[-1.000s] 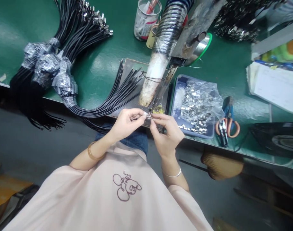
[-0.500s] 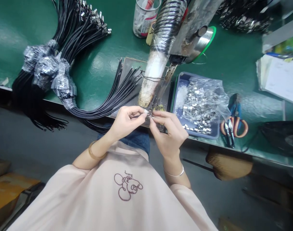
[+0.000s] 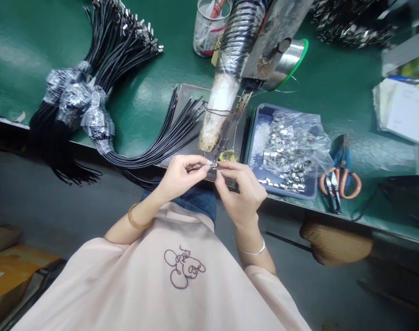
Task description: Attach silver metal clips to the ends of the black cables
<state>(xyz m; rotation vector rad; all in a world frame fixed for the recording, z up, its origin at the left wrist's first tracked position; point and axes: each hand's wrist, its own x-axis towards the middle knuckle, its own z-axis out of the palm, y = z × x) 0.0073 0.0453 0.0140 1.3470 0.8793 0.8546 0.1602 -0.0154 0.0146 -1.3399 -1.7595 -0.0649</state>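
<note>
Pinching a small metal piece (image 3: 214,165), the left hand (image 3: 182,177) meets the right hand (image 3: 243,186), whose fingertips stand narrow beside it; whether they grip it, I cannot tell. It is at the near edge of the bench (image 3: 137,108), black cables (image 3: 145,159) left, blue tray (image 3: 304,193) right.

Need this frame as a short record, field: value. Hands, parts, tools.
Left hand: left hand, thumb and forefinger pinching a small metal piece
Right hand: right hand, fingertips at that piece; grip too small to tell
Cables: loose black cables left of the hands; wrapped bundles beyond
Tray: blue tray right of the hands, with metal bits and a plastic bag
Tools: blue- and orange-handled hand tools beside the tray
Spool: green-rimmed wire spool behind the tray
Surface: green bench
</note>
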